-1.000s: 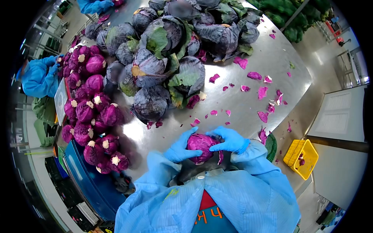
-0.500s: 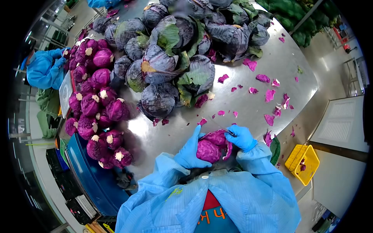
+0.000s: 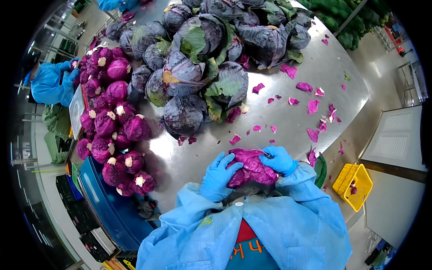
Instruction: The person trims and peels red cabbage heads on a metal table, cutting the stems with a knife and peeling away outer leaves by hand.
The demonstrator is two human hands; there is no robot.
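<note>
In front of my body, a peeled red cabbage [image 3: 245, 167] with a loose purple outer leaf is held between my two blue-gloved hands. My left hand [image 3: 218, 176] is closed around the cabbage's left side. On the other side, my right hand [image 3: 281, 161] is closed on a small knife [image 3: 268, 155], of which only a dark bit shows, and its fingers touch the leaf. The blade cannot be made out now. Trimmed bright-purple cabbages [image 3: 125, 128] with pale cut stems are piled to the left. Untrimmed dark cabbages [image 3: 182, 114] with outer leaves are heaped ahead.
Purple leaf scraps [image 3: 312, 106] lie scattered over the steel table [image 3: 288, 130]. A blue bin [image 3: 112, 211] stands at lower left, and a yellow basket [image 3: 370, 182] stands off the table's right edge. At far left, a person in blue [image 3: 51, 83] works beside the cabbage pile.
My left hand has turned over the cabbage, its fingers now bent across the top. The purple outer leaf has spread wider across the front, and the cabbage has turned.
</note>
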